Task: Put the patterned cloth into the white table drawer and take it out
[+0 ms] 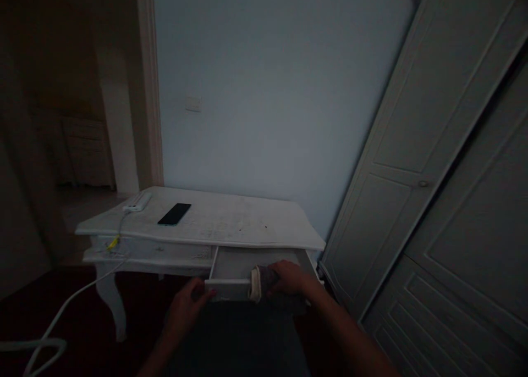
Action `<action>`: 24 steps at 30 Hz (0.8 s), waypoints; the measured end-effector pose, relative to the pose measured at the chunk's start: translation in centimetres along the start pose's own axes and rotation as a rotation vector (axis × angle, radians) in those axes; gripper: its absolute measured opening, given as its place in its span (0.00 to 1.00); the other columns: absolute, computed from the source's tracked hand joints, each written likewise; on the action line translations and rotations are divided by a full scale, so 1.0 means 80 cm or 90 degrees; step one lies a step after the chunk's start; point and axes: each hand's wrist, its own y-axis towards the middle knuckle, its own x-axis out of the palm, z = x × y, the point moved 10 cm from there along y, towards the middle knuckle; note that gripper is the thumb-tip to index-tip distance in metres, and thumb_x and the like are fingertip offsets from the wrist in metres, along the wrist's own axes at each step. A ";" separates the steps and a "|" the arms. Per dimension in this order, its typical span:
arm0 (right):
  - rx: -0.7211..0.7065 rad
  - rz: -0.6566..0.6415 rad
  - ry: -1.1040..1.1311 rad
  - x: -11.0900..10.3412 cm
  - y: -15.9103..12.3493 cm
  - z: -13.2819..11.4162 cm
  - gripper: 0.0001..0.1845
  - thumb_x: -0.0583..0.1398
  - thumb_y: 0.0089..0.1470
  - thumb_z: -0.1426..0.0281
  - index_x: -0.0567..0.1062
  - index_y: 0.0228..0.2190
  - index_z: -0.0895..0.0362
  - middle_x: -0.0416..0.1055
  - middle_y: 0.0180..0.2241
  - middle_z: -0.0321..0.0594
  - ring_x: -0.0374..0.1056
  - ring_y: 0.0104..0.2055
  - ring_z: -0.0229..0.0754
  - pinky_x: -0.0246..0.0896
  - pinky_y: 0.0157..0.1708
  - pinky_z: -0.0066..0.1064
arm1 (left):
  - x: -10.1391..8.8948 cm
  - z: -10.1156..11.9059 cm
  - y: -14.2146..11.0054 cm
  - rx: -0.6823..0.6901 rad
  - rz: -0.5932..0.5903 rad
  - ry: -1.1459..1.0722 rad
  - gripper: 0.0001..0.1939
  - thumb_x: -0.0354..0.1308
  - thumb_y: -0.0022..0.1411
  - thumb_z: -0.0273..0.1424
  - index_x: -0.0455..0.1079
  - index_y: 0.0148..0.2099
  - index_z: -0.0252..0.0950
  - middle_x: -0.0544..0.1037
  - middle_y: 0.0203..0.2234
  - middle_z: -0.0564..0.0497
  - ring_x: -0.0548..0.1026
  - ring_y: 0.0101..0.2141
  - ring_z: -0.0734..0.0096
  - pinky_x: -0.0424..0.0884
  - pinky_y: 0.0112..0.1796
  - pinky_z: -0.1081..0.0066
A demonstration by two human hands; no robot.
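A drawer [231, 290] is pulled out from the right half of a white table [231, 217]. At the left end of its front panel, my left hand [186, 303] grips the corner with thumb and fingers. My right hand [289, 278] is closed around a grey cloth [268, 278] with a cream edge, bunched over the top of the drawer front. Part of the cloth hangs down outside the panel, in shadow. The bare inside bottom of the drawer shows behind the cloth.
A dark phone [175, 214] and a white power strip [138, 202] lie on the tabletop's left side. A white cable [74, 295] runs down from there to the lower left. A tall wardrobe [396, 162] stands close on the right; a doorway opens at left.
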 end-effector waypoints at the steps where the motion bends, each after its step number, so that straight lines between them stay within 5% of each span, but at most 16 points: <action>1: 0.016 -0.012 0.000 -0.002 -0.008 0.015 0.27 0.75 0.44 0.55 0.84 0.45 0.51 0.83 0.45 0.40 0.78 0.48 0.54 0.67 0.42 0.33 | 0.000 0.000 0.000 -0.004 -0.002 0.001 0.22 0.59 0.55 0.56 0.68 0.31 0.43 0.77 0.26 0.54 0.76 0.31 0.62 0.69 0.35 0.69; 4: 0.027 0.001 -0.014 -0.009 -0.020 0.029 0.25 0.75 0.44 0.56 0.84 0.44 0.52 0.83 0.45 0.41 0.78 0.48 0.54 0.66 0.43 0.33 | 0.001 0.000 0.002 0.001 -0.016 0.007 0.23 0.59 0.56 0.57 0.66 0.29 0.43 0.76 0.24 0.55 0.75 0.30 0.62 0.68 0.34 0.70; 6: 0.021 0.027 -0.043 -0.009 -0.015 0.011 0.25 0.75 0.44 0.54 0.84 0.43 0.53 0.83 0.45 0.45 0.78 0.49 0.56 0.66 0.44 0.34 | 0.001 0.000 0.005 0.007 -0.025 0.013 0.24 0.58 0.56 0.58 0.65 0.28 0.43 0.73 0.22 0.56 0.73 0.28 0.63 0.66 0.32 0.71; 11: -0.058 0.063 -0.078 0.016 0.041 -0.108 0.31 0.71 0.49 0.47 0.83 0.46 0.56 0.82 0.45 0.53 0.79 0.49 0.61 0.71 0.45 0.40 | -0.002 -0.004 0.011 0.026 -0.042 0.046 0.20 0.59 0.54 0.53 0.66 0.27 0.42 0.73 0.20 0.55 0.74 0.25 0.63 0.66 0.29 0.70; 16: -0.146 0.115 -0.109 0.040 0.090 -0.192 0.29 0.72 0.48 0.53 0.80 0.48 0.58 0.82 0.47 0.52 0.79 0.47 0.60 0.74 0.44 0.44 | 0.000 -0.005 0.013 0.063 -0.098 -0.038 0.16 0.59 0.54 0.46 0.74 0.40 0.43 0.85 0.36 0.47 0.82 0.39 0.52 0.75 0.39 0.66; 19: -0.167 0.102 -0.099 0.045 0.089 -0.181 0.33 0.71 0.49 0.49 0.78 0.50 0.56 0.81 0.48 0.51 0.79 0.47 0.60 0.75 0.42 0.45 | 0.001 -0.006 0.013 0.073 -0.098 -0.029 0.17 0.59 0.53 0.47 0.74 0.41 0.43 0.85 0.37 0.46 0.83 0.40 0.50 0.77 0.39 0.64; 24: -0.097 0.061 -0.091 0.028 0.040 -0.088 0.30 0.72 0.51 0.52 0.79 0.50 0.55 0.81 0.49 0.49 0.78 0.50 0.60 0.72 0.44 0.42 | 0.005 -0.010 0.013 0.048 -0.075 0.055 0.22 0.55 0.59 0.57 0.68 0.32 0.43 0.79 0.25 0.53 0.79 0.27 0.58 0.74 0.31 0.66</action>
